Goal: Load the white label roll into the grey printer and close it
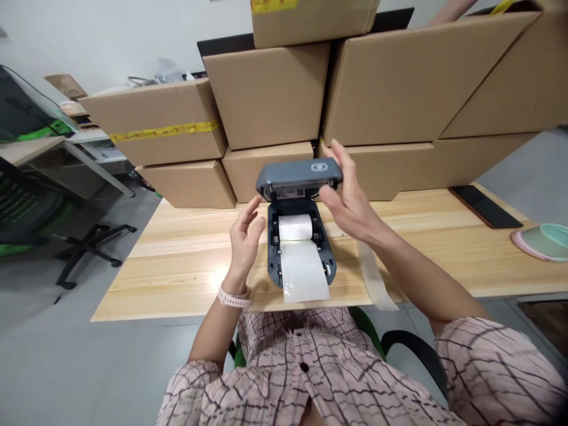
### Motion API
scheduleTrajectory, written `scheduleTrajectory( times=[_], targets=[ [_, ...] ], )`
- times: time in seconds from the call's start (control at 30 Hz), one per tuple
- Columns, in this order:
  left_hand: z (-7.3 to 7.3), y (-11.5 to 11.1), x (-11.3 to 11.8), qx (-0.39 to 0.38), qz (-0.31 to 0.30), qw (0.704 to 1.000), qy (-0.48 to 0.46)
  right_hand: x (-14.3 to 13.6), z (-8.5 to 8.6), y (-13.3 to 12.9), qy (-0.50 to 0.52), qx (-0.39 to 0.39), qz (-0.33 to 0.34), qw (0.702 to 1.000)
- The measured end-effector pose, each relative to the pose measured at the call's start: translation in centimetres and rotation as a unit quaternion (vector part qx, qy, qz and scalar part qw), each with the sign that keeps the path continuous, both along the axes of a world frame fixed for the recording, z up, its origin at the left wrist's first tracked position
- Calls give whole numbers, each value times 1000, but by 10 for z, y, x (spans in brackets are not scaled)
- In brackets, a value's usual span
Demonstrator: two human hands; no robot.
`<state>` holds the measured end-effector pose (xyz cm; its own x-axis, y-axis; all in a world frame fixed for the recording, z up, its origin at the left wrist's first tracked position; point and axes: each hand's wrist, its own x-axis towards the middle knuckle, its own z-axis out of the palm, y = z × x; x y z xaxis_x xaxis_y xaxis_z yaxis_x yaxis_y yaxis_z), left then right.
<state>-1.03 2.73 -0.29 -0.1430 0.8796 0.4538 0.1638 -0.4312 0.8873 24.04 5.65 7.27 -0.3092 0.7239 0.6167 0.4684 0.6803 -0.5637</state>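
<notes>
A dark grey label printer (274,269) stands on the wooden table with its lid (293,173) raised. Inside sits a white label roll (295,227), and a strip of labels (305,275) runs from it over the printer's front edge. My right hand (348,198) grips the right side of the lid, thumb at the front and fingers behind. To the left of the printer, my left hand (244,239) is raised with its fingers apart, holding nothing, close to the lid's left corner.
Stacked cardboard boxes (270,97) line the table's back edge. A pale strip (375,275) hangs over the front edge of the table (186,266). On the right lie a phone (486,206) and a green-and-pink container (545,241). Another person's arm (451,10) shows behind the boxes.
</notes>
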Motion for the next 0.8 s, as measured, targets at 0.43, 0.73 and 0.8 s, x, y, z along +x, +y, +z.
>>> scheduleTrajectory(
  times=[0.43,0.73,0.8],
  targets=[
    [-23,5,2,-200,-75,972,97,-25,17,68,-25,136,-115,984],
    [-12,1,3,-234,-61,952,189,-31,-26,46,-397,-154,180,887],
    [-11,2,2,-223,-74,954,185,-38,-28,53,-424,-166,186,870]
  ],
)
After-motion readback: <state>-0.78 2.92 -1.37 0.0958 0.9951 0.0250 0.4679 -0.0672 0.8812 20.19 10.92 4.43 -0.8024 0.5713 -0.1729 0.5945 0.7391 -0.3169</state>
